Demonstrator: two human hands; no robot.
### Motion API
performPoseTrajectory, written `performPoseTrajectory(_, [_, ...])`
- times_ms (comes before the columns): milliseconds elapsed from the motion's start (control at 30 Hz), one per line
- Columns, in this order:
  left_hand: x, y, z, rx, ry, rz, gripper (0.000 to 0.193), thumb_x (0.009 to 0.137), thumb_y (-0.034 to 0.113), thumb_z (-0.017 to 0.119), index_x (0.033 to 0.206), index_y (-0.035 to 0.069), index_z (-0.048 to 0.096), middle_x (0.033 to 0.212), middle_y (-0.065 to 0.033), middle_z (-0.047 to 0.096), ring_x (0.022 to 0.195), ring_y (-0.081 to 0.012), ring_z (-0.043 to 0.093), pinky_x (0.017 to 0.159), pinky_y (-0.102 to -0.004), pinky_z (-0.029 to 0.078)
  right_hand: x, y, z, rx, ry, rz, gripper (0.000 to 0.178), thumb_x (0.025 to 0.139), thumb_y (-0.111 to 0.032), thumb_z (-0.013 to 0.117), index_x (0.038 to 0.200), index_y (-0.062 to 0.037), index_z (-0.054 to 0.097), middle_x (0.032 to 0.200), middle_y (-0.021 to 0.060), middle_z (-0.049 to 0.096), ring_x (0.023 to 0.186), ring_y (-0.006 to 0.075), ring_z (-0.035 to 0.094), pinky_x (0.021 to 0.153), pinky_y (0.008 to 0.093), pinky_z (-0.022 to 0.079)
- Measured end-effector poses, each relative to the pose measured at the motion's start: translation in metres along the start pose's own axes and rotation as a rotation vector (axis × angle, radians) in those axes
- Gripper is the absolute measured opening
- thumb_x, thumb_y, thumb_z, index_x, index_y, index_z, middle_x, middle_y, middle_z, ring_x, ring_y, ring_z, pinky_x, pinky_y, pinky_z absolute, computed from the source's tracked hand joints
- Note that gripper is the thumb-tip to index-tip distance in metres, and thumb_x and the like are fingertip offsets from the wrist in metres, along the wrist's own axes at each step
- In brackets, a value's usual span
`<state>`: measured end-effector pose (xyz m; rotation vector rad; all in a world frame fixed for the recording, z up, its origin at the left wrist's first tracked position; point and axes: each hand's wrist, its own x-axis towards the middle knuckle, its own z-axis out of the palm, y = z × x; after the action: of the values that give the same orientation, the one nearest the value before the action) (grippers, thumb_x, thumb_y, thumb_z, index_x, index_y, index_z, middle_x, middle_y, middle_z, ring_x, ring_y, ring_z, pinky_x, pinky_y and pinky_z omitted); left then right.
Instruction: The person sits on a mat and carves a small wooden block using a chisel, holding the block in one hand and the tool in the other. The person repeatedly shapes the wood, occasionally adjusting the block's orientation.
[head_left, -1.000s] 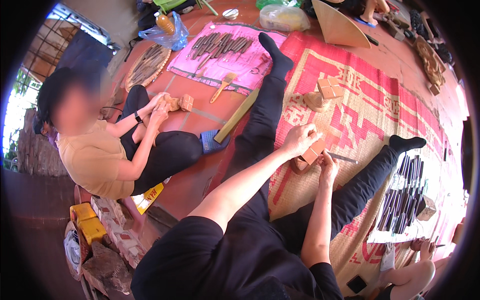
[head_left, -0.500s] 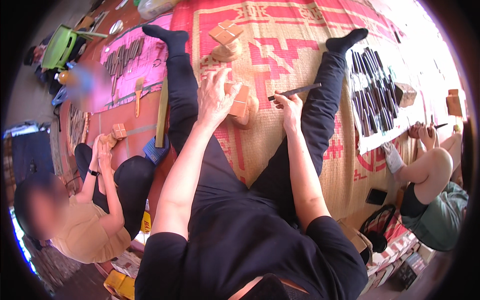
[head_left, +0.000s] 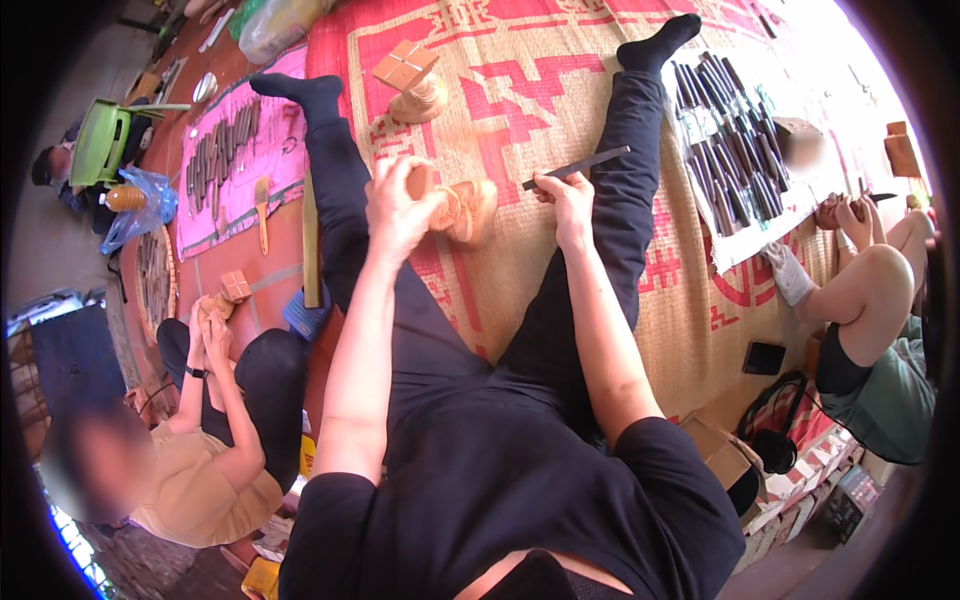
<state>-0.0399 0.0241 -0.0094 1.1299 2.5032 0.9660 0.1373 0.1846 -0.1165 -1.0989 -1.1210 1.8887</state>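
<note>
My left hand [head_left: 398, 212] is closed on the block end of a small wooden carving [head_left: 470, 212]. The carving lies tilted above the mat between my legs, its rounded, carved part pointing right. Part of the block is hidden by my fingers. My right hand [head_left: 568, 207] grips a slim dark chisel [head_left: 590, 163] near its left end. The chisel slants up to the right, apart from the carving. Farther off, a second wooden carving [head_left: 418, 100] stands on the mat, with a square block on top crossed by pale lines.
Carving tools [head_left: 222, 150] lie on a pink cloth [head_left: 285, 125] at left, beside a brush [head_left: 263, 212]. Several dark chisels [head_left: 725, 140] cover a white cloth [head_left: 735, 248] at right. One person [head_left: 210, 440] at left holds a carving; another [head_left: 880, 370] works at right. Red-patterned mat [head_left: 545, 300] lies beneath.
My left hand has turned the carving, so its block now faces away and its carved part shows to the right. The chisel stays in my right hand. The whole view has shifted slightly.
</note>
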Motion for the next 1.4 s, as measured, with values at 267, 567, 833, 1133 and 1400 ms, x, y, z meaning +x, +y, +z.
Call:
performPoseTrajectory(267, [0.019, -0.039, 0.008, -0.968, -0.061, -0.19, 0.038, 0.083, 0.008, 0.073, 0.116, 0.011, 0.054, 0.109, -0.0018, 0.052, 0.097, -0.0108, 0.057, 0.086, -0.0265, 0.051, 0.004, 0.011, -0.001, 0.139, 0.081, -0.112, 0.009, 0.082, -0.003, 0.071, 0.089, 0.0008, 0.067, 0.08, 0.0059, 0.068, 0.069, 0.0118, 0.062, 0.067, 0.0251, 0.048])
performPoseTrajectory(567, [0.008, -0.077, 0.064, -1.219, -0.079, -0.421, 0.032, 0.086, 0.013, 0.069, 0.115, 0.015, 0.053, 0.105, 0.0004, 0.054, 0.099, -0.0114, 0.054, 0.089, -0.0276, 0.045, 0.006, 0.009, -0.001, 0.168, 0.138, -0.279, 0.003, 0.085, 0.0, 0.067, 0.087, -0.0017, 0.065, 0.084, 0.0043, 0.067, 0.072, 0.0102, 0.061, 0.069, 0.0248, 0.049])
performPoseTrajectory(833, [-0.047, -0.085, 0.08, -1.055, -0.024, -0.402, 0.048, 0.094, 0.024, 0.061, 0.137, 0.015, 0.041, 0.131, -0.0079, 0.045, 0.122, -0.0188, 0.046, 0.105, -0.0348, 0.038, 0.004, 0.009, -0.001, 0.138, 0.101, -0.292, 0.015, 0.084, 0.004, 0.069, 0.096, -0.0026, 0.064, 0.087, 0.006, 0.069, 0.071, 0.0117, 0.063, 0.067, 0.0251, 0.052])
performPoseTrajectory(1133, [-0.093, -0.08, 0.095, -0.825, -0.006, -0.27, 0.053, 0.087, 0.019, 0.073, 0.132, 0.01, 0.046, 0.135, -0.0162, 0.045, 0.13, -0.0291, 0.044, 0.11, -0.0407, 0.035, -0.007, -0.005, -0.012, 0.008, 0.079, -0.272, 0.009, 0.092, -0.008, 0.067, 0.1, -0.0037, 0.066, 0.086, 0.0026, 0.067, 0.071, 0.0097, 0.063, 0.067, 0.0225, 0.049])
performPoseTrajectory(1400, [-0.111, -0.049, 0.09, -0.335, 0.162, 0.066, 0.052, 0.074, 0.008, 0.079, 0.119, 0.008, 0.054, 0.131, -0.0174, 0.047, 0.135, -0.0391, 0.04, 0.113, -0.0466, 0.035, -0.035, -0.04, -0.013, -0.004, 0.032, -0.17, 0.011, 0.087, 0.001, 0.069, 0.096, -0.0024, 0.066, 0.082, 0.0051, 0.065, 0.067, 0.0115, 0.062, 0.064, 0.0235, 0.051])
